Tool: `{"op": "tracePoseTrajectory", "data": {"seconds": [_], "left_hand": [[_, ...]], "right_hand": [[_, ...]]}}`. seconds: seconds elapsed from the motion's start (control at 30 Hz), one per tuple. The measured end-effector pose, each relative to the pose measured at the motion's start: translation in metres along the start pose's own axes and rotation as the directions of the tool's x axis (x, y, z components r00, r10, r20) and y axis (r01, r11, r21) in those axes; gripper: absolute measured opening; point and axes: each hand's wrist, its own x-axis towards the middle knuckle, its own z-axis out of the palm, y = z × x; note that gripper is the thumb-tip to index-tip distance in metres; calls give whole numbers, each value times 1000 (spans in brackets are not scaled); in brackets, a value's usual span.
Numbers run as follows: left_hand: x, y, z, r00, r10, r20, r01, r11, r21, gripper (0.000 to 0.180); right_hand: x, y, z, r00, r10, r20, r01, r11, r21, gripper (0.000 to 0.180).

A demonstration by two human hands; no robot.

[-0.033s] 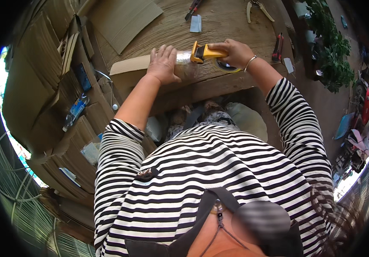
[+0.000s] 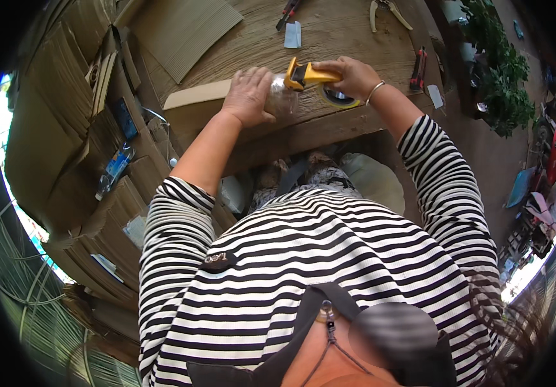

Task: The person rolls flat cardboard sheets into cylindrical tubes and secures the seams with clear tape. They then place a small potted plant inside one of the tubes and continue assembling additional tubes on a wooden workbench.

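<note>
My right hand is closed round the handle of a yellow tape dispenser, which carries a roll of tape. Its head touches or hovers just above a shiny stretch of clear tape; I cannot tell which. Beside that tape, my left hand lies on a long cardboard piece, fingers stretched toward its far edge and thumb apart. The hand covers part of the cardboard. Both hands are over the near side of the wooden table.
A corrugated sheet lies at the table's far left. Box cutters, pliers-like cutters and a pale blue slip lie farther back. Stacked cardboard and a plastic bottle are at left; a leafy plant is at right.
The view has shifted very slightly. My hands, the tape dispenser and the cardboard keep nearly the same places relative to one another.
</note>
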Motion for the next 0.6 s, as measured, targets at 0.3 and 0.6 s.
{"op": "tracePoseTrajectory", "data": {"seconds": [0.3,0.6], "left_hand": [[82,-24,-30,978,-43,205,73,988,-138,107],[109,-52,-10,960,43,277,40,957,-288,102]], "right_hand": [[-56,15,122,954,288,81,-134,171,976,62],[-178,-66,134,891,193,411,-453,310,836,64]]}}
